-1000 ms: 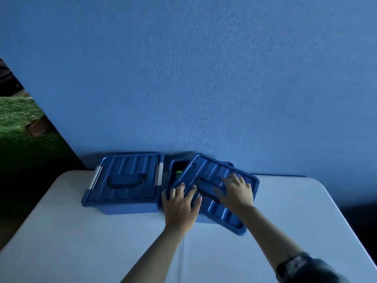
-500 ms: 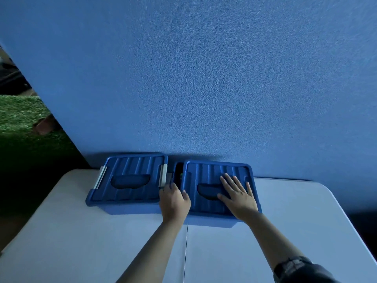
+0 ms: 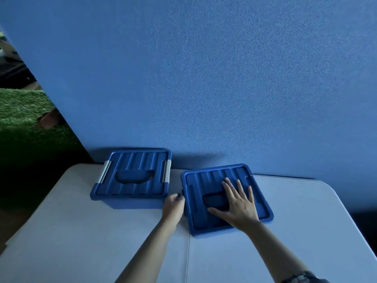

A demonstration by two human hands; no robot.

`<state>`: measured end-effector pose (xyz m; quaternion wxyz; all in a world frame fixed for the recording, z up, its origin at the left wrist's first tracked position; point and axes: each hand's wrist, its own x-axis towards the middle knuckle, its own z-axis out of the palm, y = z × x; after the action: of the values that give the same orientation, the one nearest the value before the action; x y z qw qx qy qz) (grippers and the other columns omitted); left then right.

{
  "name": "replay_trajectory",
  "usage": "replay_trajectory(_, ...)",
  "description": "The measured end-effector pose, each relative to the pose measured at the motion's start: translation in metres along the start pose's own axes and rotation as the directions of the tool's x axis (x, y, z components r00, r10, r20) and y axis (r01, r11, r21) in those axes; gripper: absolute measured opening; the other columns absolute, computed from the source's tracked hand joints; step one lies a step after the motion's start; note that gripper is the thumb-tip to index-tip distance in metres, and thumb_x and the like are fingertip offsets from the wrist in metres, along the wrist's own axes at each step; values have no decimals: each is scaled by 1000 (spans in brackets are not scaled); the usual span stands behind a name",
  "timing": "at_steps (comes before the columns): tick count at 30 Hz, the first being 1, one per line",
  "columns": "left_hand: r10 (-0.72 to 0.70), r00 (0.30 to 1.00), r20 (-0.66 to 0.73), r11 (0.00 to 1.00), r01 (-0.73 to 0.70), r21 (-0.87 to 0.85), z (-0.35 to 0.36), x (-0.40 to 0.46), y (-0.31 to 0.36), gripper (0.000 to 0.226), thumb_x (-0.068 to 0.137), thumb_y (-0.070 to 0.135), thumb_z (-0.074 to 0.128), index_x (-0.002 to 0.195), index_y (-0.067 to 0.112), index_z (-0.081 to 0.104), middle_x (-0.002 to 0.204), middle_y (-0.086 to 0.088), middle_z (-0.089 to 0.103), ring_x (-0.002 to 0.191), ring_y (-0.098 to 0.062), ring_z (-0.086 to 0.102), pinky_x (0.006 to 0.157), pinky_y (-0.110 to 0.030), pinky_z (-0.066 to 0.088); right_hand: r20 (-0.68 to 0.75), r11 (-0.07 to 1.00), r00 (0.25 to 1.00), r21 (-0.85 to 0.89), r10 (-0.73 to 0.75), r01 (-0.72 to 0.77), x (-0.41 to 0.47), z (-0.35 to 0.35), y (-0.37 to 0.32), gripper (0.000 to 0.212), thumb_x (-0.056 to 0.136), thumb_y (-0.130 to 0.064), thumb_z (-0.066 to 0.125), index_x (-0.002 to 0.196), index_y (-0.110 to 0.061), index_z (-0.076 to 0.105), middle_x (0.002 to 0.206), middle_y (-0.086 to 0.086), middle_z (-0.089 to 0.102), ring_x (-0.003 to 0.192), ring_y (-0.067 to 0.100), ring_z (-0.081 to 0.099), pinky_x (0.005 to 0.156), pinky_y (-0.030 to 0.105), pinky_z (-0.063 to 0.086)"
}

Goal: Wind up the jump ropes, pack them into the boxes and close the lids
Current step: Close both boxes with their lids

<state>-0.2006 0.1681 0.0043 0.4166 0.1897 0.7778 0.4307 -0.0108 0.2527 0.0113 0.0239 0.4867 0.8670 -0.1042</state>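
Observation:
Two blue plastic boxes stand on the white table [image 3: 81,231], both with ribbed lids on. The left box [image 3: 132,176] has its grey side latches up against the lid. The right box [image 3: 206,201] sits turned slightly, nearer to me. My right hand [image 3: 238,205] lies flat with spread fingers on its lid, pressing down. My left hand [image 3: 173,207] is at this box's left side, fingers curled at the dark latch there. No jump rope is visible.
A blue wall [image 3: 204,78] rises right behind the boxes. Green turf [image 3: 22,115] and a brown object [image 3: 49,119] lie beyond the table's left edge. The table's seam [image 3: 187,258] runs toward me between my forearms.
The lid, tilted a second ago, now lies flat on the right box. That box has shifted right and toward me, away from the left box. My left hand moved from the lid's corner to its side latch.

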Motion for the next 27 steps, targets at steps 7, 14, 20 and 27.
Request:
replay_trajectory(7,-153,987,56,978,159,-138,-1,1,5,21,85,-5,43,71,10,43,63,-8,37,57,-17,33,52,-28,21,-15,999,999,24,40,-40,-4,-2,-6,103,62,-86,25,150,-37,3,159,-13,-1,146,20,-12,117,51,-7)
replay_trajectory(14,-222,970,96,904,242,-353,2,1,8,15,89,9,56,77,5,63,73,-15,63,67,-23,56,59,-28,38,-30,972,972,-19,-233,233,-19,7,-24,97,64,-88,34,147,-44,11,157,-17,-11,145,20,-18,112,62,-10)
replay_trajectory(20,-231,960,161,836,280,-471,4,4,7,18,93,2,51,89,-1,68,78,-13,68,69,-23,63,63,-28,49,-13,920,920,-38,-391,390,-18,8,-7,111,49,-95,45,145,-46,20,159,-5,3,146,18,-7,110,67,10)
replay_trajectory(27,-299,939,167,803,343,-487,1,2,12,22,93,0,43,86,-2,64,74,-16,65,64,-26,60,53,-27,48,-179,892,889,93,-423,443,-21,7,0,92,59,-89,51,140,-47,33,157,-7,19,147,19,10,111,63,19)
